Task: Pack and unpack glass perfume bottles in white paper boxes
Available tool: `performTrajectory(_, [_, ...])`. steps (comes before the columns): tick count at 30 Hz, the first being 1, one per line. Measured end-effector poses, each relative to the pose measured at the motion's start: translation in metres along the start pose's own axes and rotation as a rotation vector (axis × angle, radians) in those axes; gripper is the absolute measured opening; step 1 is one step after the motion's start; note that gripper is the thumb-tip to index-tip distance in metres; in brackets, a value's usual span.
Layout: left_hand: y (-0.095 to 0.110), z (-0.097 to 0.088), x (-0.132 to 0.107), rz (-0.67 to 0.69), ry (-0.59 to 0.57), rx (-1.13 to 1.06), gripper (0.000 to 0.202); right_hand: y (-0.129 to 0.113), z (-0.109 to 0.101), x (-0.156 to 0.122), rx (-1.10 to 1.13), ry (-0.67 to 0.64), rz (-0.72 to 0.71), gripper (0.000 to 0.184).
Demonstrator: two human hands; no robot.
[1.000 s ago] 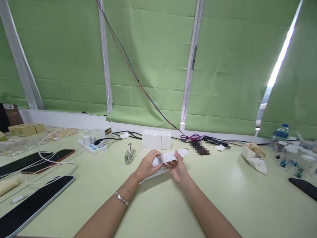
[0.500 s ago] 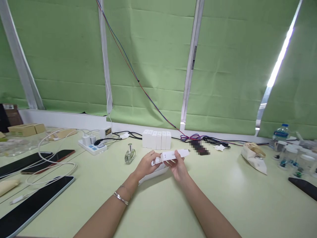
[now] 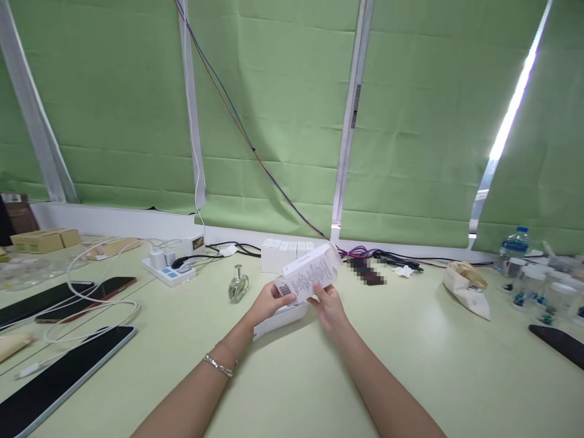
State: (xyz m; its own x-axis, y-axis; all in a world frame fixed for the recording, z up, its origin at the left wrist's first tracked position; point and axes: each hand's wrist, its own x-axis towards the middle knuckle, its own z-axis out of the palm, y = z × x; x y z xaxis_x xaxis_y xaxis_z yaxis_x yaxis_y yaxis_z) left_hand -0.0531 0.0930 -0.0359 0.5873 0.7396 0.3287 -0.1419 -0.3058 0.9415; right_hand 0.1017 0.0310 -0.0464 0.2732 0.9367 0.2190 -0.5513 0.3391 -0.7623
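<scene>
A white cardboard box (image 3: 310, 277) is held tilted above the table, its face covered in small print with a barcode at the left end. My left hand (image 3: 268, 302) grips that left end, thumb on the printed face. On the lower right edge, my right hand (image 3: 329, 305) pinches the box between thumb and fingers. At the box's upper right end, a flap stands out. Beneath the hands lies another white carton or tray (image 3: 280, 322), partly hidden by them. A glass perfume bottle (image 3: 238, 286) stands to the left of my left hand.
Behind the held box stands a row of small white boxes (image 3: 274, 258). Phones (image 3: 68, 377) and white cables lie at left beside a power strip (image 3: 168, 272). At right are a cloth pouch (image 3: 465, 289), clear jars (image 3: 531, 286) and a water bottle (image 3: 515, 246).
The white box has been turned so its printed face now shows, and it has tilted up to the right. My left thumb has come onto that face.
</scene>
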Motion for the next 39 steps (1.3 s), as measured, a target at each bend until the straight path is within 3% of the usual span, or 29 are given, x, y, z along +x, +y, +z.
performTrajectory(6, [-0.006, -0.006, 0.004, 0.052, 0.110, 0.010, 0.051, 0.000, -0.004, 0.003, -0.038, 0.101, -0.005, 0.050])
performTrajectory(11, [-0.004, -0.008, 0.002, 0.068, 0.078, 0.039, 0.043, 0.000, -0.003, 0.002, -0.030, 0.129, 0.026, 0.045])
performTrajectory(18, [-0.004, -0.003, 0.002, 0.119, 0.010, 0.005, 0.052, -0.001, -0.006, 0.004, 0.018, 0.157, 0.032, 0.036])
performTrajectory(22, [-0.007, -0.004, 0.005, 0.165, 0.025, -0.047, 0.068, 0.001, -0.009, 0.006, 0.043, 0.197, 0.055, 0.032])
performTrajectory(31, [-0.008, -0.007, 0.002, 0.145, 0.008, 0.086, 0.046, -0.001, -0.005, 0.001, 0.065, 0.135, 0.114, 0.035])
performTrajectory(36, [-0.008, -0.010, 0.001, 0.092, 0.075, 0.154, 0.048, 0.003, -0.003, 0.000, 0.048, 0.108, 0.110, 0.037])
performTrajectory(39, [-0.005, -0.012, -0.001, 0.048, 0.018, 0.172, 0.048, 0.003, -0.001, -0.002, 0.035, 0.074, 0.111, 0.039])
